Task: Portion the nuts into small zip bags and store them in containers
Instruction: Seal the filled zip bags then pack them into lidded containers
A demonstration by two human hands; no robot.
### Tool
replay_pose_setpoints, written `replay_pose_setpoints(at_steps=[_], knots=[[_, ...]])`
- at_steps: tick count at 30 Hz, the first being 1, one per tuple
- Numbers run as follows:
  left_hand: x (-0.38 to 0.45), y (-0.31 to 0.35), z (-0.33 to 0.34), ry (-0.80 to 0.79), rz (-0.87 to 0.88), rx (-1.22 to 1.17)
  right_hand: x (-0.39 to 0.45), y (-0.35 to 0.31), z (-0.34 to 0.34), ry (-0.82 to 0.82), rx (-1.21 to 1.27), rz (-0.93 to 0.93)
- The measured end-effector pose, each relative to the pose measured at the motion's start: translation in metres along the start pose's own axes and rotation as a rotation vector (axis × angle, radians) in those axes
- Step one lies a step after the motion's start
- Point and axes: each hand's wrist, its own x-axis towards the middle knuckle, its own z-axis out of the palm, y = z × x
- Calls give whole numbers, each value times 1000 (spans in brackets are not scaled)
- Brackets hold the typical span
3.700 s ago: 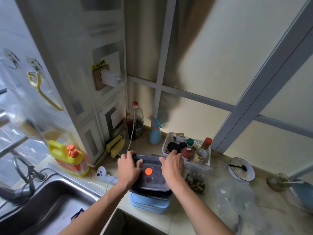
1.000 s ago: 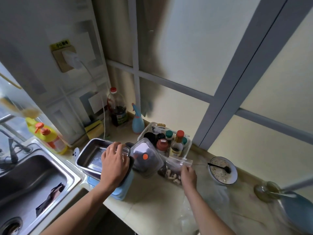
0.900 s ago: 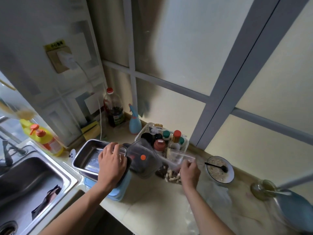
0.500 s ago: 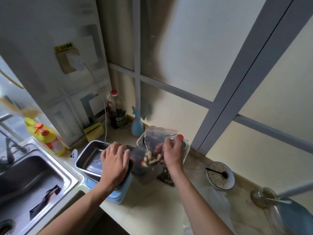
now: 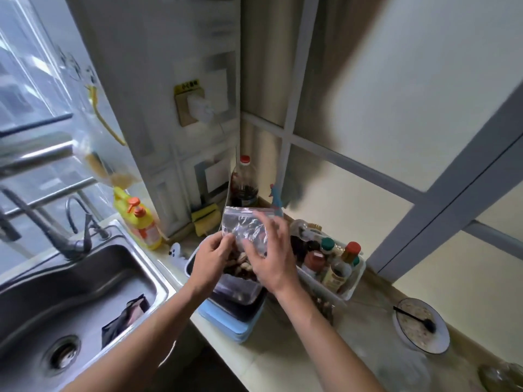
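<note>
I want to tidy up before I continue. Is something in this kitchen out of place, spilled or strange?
One thing stands out: a dark, crumpled packet lies in the sink, not on the counter. Nothing looks spilled. Both hands, left hand and right hand, hold the zip bag of nuts above the stacked containers.

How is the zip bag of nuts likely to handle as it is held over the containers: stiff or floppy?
Probably floppy: the zip bag is thin crinkled film. Likely bottom-heavy, since the nuts sit low. Left hand and right hand both hold it.
</note>
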Motion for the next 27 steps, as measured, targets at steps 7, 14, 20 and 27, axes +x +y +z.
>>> replay_pose_setpoints(at_steps=[7,14,20,27], knots=[[15,-6,-37,5,-59,12,9,-17,30,-461,-419,-103],[35,-24,-53,123,-112,266,21,-23,42,-706,-313,266],[45,-39,-64,-92,234,693,21,-7,55,-849,-326,428],[49,-61,-62,-417,412,1001,17,-3,71,-788,-420,356]])
